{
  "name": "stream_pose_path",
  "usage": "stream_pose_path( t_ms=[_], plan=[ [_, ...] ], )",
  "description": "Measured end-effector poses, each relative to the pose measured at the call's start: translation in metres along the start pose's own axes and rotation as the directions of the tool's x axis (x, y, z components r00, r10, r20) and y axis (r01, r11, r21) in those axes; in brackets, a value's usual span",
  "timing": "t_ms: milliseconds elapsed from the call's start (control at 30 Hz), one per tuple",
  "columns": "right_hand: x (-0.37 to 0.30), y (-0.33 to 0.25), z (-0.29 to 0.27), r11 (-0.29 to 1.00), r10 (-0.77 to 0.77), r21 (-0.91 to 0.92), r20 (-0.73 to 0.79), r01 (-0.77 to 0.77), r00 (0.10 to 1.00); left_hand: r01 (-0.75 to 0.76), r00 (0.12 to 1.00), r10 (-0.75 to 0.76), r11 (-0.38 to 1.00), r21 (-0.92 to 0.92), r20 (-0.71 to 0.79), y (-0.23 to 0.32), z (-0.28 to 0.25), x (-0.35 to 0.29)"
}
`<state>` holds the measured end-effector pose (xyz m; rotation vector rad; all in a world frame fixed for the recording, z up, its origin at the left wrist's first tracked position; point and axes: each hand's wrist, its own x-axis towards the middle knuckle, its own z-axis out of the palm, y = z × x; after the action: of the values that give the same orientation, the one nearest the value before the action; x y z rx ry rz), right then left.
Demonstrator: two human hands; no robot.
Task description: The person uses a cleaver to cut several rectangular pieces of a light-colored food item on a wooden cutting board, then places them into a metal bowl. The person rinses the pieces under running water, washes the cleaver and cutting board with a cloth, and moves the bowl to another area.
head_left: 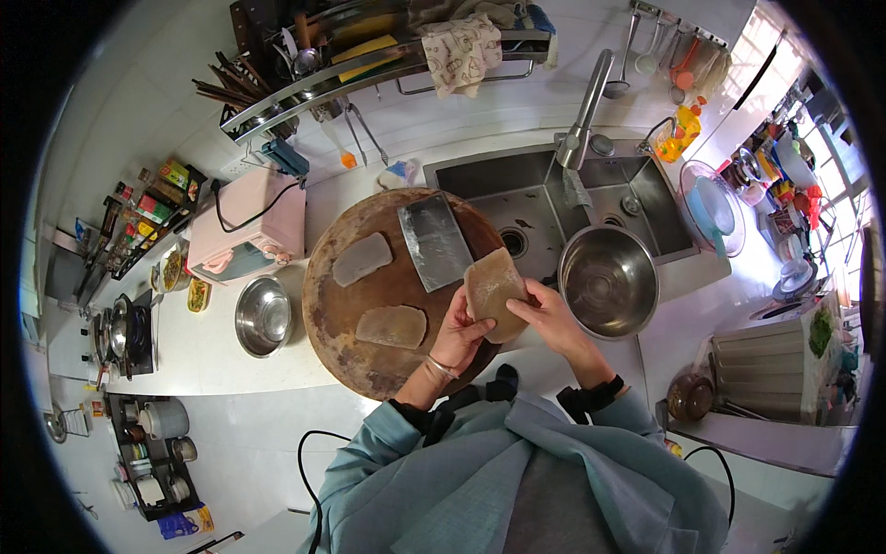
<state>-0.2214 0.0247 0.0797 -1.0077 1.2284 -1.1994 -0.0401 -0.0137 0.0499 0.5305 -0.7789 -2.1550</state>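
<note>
A flat, tan slab (496, 284) with a pale, slightly rough surface is held tilted above the near right part of a round wooden chopping board (332, 305). My left hand (459, 334) grips its left edge with the thumb on its face. At the lower right edge, the fingers of my right hand (546, 317) are closed on the same slab. What the slab is made of I cannot tell. On the board lie a greyish slab (362, 258) and a brownish slab (392, 327). Beyond my hands rests a wide cleaver (432, 242), its handle hidden.
A steel bowl (264, 317) stands left of the board, a larger steel basin (609, 281) right of it by the sink (461, 175). A faucet (583, 111) rises behind. A pink oven (249, 226) sits at the back left. A utensil rack (323, 88) hangs above.
</note>
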Motion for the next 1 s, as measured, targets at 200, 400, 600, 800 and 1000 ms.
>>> stream_pose_path(
  t_ms=[200, 400, 600, 800, 1000],
  plan=[
    [-0.011, 0.001, -0.014, 0.983, 0.073, 0.175, -0.059, -0.062, 0.996, 0.073, 0.995, -0.072, 0.997, -0.011, 0.071, -0.015, -0.006, 0.006],
    [-0.030, 0.016, -0.088, 0.965, 0.110, 0.263, -0.344, -0.017, 0.932, 0.120, 0.984, -0.169, 0.874, 0.470, 0.063, -0.015, -0.037, -0.015],
    [-0.023, 0.074, -0.185, 0.972, 0.202, 0.207, -0.491, -0.112, 0.847, 0.063, 0.942, 0.334, -0.086, 0.994, -0.030, 0.052, -0.103, -0.046],
    [-0.041, 0.130, -0.208, 0.904, -0.021, -0.368, -0.543, -0.216, 0.839, 0.103, 0.993, 0.010, -0.537, 0.837, -0.116, 0.099, -0.151, -0.043],
    [-0.065, 0.112, -0.179, 0.671, -0.295, -0.700, -0.556, -0.245, 0.777, 0.178, 0.922, -0.191, -0.562, 0.808, -0.336, 0.108, -0.150, -0.011]
  ],
)
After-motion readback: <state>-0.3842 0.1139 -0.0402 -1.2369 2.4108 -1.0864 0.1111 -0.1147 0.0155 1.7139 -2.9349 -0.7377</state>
